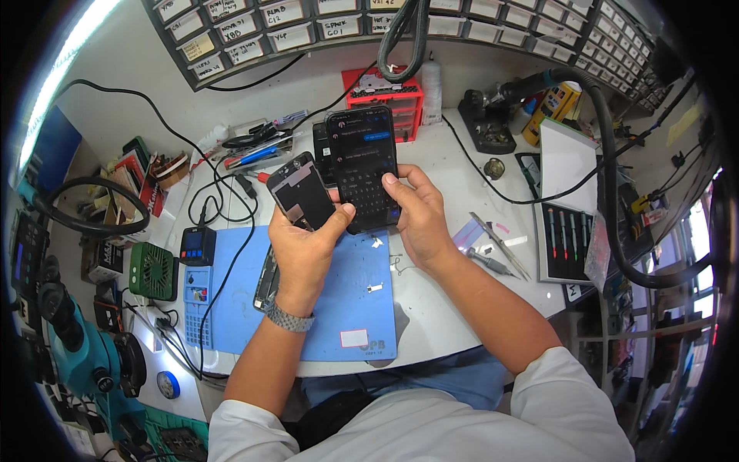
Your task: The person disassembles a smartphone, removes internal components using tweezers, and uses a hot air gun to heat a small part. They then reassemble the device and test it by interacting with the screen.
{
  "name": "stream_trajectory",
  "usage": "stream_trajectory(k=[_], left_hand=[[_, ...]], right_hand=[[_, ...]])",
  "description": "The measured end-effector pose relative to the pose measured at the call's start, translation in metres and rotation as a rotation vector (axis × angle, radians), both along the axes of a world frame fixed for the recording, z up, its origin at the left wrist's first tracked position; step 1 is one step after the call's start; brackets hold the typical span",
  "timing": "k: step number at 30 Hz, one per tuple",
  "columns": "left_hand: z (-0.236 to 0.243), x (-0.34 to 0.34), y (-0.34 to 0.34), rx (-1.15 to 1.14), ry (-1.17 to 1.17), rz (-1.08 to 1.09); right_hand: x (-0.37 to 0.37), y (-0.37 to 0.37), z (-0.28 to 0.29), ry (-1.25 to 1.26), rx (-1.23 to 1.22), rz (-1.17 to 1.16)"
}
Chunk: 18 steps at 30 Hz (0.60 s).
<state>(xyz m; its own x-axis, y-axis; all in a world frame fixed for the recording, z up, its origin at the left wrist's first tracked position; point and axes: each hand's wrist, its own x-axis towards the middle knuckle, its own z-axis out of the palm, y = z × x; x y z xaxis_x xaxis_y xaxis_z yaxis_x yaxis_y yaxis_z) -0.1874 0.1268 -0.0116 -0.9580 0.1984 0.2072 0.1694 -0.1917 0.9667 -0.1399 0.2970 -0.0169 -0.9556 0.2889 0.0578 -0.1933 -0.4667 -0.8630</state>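
Observation:
A black smartphone [360,160] is held up over the workbench, its lit screen showing a dark message page with a keyboard. My right hand [422,214] grips it along the right edge, thumb over the keyboard. In my left hand [302,245] is a phone screen panel [299,189], tilted, with a grey patch near its top. The left thumb also rests on the smartphone's lower left corner. On the blue repair mat [339,308] below, an opened phone body [267,277] lies partly hidden by the left hand and wrist. Small white pieces [375,289] are scattered on the mat.
Tweezers [500,242] lie to the right, near a screwdriver set [566,231]. A red drawer box [404,104] stands behind the phone. At left are a green fan [152,271] and a teal microscope [88,362]. Black cables cross the bench; a thick hose [608,177] arches at right.

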Motion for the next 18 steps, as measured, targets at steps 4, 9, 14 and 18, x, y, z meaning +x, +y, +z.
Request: stream_trajectory(k=[4,9,14,18], left_hand=[[0.0012,0.0006,-0.0001,-0.002,-0.010,0.003],[0.0069,0.0034,0.0004,-0.053,-0.012,-0.015],[0.0055,0.0010,-0.0009,0.019,-0.008,0.008],[0.0012,-0.0014,-0.0019,0.057,-0.009,0.033]], right_hand=[[-0.0011,0.0011,-0.0014,-0.038,-0.046,-0.023],[-0.0040,0.0001,-0.0016,-0.093,-0.034,-0.105],[-0.0012,0.0002,-0.0007,-0.004,-0.024,0.013],[0.0022,0.0000,-0.0015,0.026,0.062,0.067]])
